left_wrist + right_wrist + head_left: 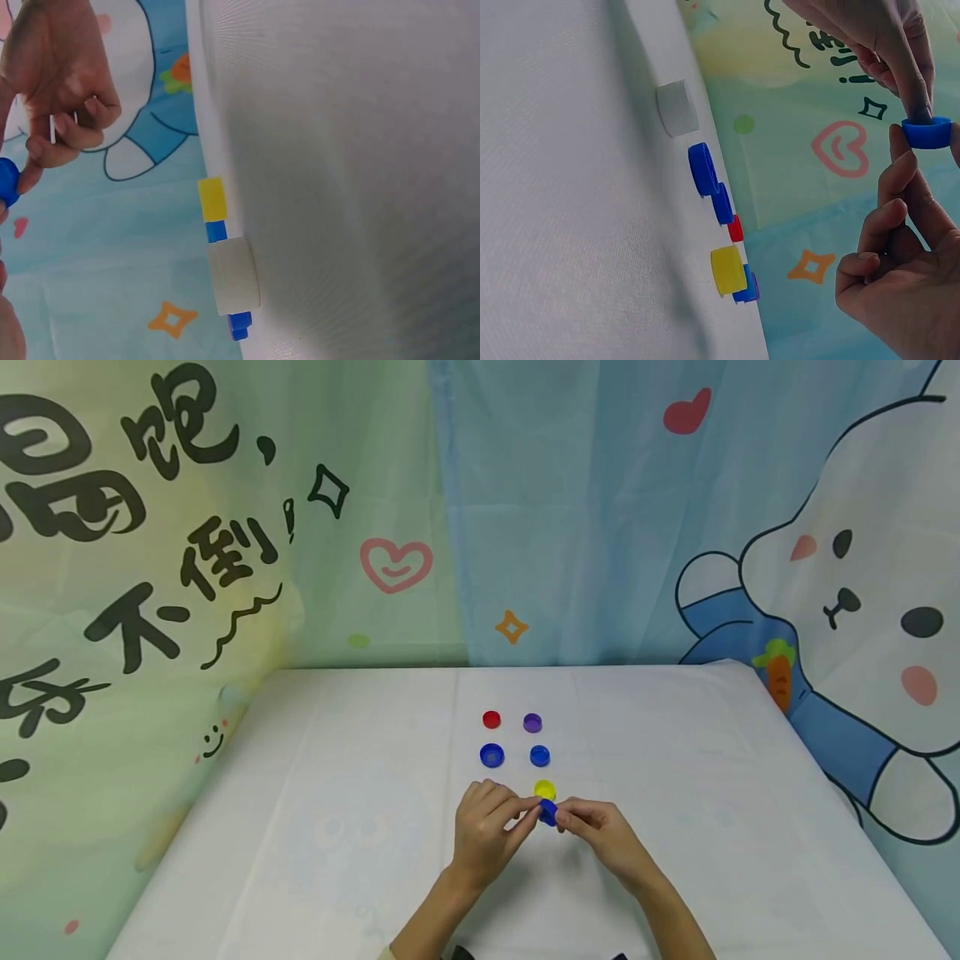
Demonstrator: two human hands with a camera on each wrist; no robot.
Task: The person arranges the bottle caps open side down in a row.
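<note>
Both hands hold a small blue bottle cap [548, 812] [928, 135] above the table. My left hand [486, 833] pinches its left side with thumb and index finger; in the right wrist view, a fingertip of this hand dips into the cap's rim. From the other side, my right hand [606, 837] [904, 292] grips the cap between thumb and index finger, its other fingers curled. Just beyond the held cap lies a yellow cap [545, 789]. A white cap [234, 276] [677, 109] on the table shows only in the wrist views.
Farther back on the white table [337, 810] lie a large blue cap [492, 755], a smaller blue cap [540, 756], a red cap [491, 719] and a purple cap [532, 722]. A printed curtain [525, 510] hangs behind the table's far edge.
</note>
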